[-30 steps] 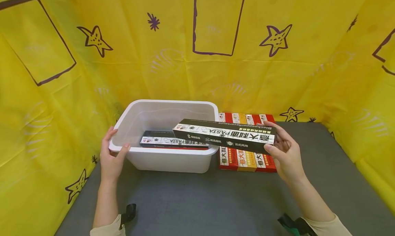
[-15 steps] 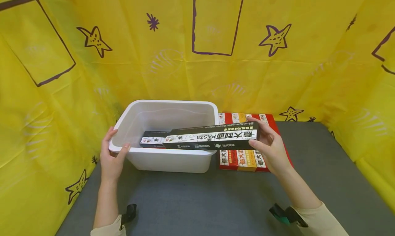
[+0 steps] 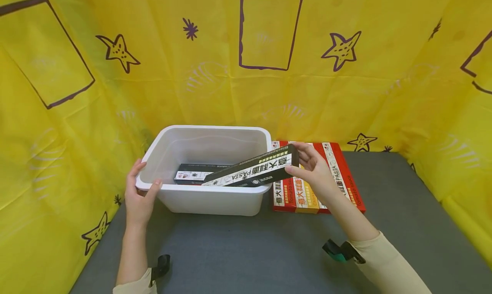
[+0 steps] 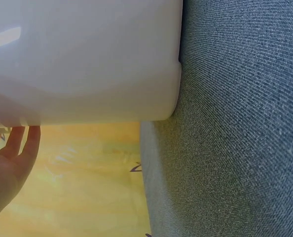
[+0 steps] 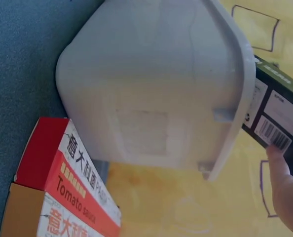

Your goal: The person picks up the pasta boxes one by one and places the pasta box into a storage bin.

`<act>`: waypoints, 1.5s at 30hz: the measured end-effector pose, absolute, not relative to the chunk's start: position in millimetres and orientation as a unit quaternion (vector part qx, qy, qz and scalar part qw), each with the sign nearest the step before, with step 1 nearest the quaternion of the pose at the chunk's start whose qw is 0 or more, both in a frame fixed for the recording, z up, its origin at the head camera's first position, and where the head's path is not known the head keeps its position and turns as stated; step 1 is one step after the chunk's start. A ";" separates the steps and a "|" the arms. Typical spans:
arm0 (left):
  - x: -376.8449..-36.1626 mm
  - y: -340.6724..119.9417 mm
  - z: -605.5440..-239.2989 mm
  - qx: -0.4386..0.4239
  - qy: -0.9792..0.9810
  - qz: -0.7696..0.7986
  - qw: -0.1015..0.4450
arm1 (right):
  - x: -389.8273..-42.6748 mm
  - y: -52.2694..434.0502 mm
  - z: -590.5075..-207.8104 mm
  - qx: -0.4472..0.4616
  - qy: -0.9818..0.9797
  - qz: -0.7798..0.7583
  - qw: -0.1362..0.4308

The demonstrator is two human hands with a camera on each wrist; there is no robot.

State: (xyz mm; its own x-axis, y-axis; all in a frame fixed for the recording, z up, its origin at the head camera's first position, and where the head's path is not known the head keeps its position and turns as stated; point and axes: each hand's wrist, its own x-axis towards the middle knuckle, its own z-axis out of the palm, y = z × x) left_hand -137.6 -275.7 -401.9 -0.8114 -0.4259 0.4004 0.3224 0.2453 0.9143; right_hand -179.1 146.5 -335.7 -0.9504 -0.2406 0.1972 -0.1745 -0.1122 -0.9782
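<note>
A white plastic tub (image 3: 161, 151) stands on the grey table. My right hand (image 3: 312, 168) grips the right end of a long black pasta box (image 3: 253, 171), which tilts down to the left with its far end inside the tub. A second black pasta box (image 3: 192, 174) lies flat on the tub's floor. My left hand (image 3: 139, 193) holds the tub's front left rim, thumb over the edge. In the right wrist view the tub's outer wall (image 5: 151, 94) fills the frame, with the black box (image 5: 279, 123) above its rim. The left wrist view shows the tub's wall (image 4: 87, 59) and my left hand (image 4: 8, 163).
Red and orange pasta boxes (image 3: 307, 191) lie side by side on the table just right of the tub, seen also as pasta boxes (image 5: 62, 197). The grey tabletop (image 3: 246, 251) spreads in front. Yellow star-printed cloth (image 3: 246, 50) walls in the back and both sides.
My right hand has carried the black box leftward and tipped its left end down into the tub. The left hand and the tub have stayed put.
</note>
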 end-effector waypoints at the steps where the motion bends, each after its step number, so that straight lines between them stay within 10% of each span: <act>1: -137.7 -275.6 -402.1 0.035 -0.726 -0.615 0.305 | -180.8 144.4 -335.8 -0.158 0.672 -0.723 0.029; 45: -139.4 -275.9 -403.7 0.026 -0.701 -0.643 0.308 | -187.0 114.6 -362.0 -0.318 0.816 -0.479 -0.059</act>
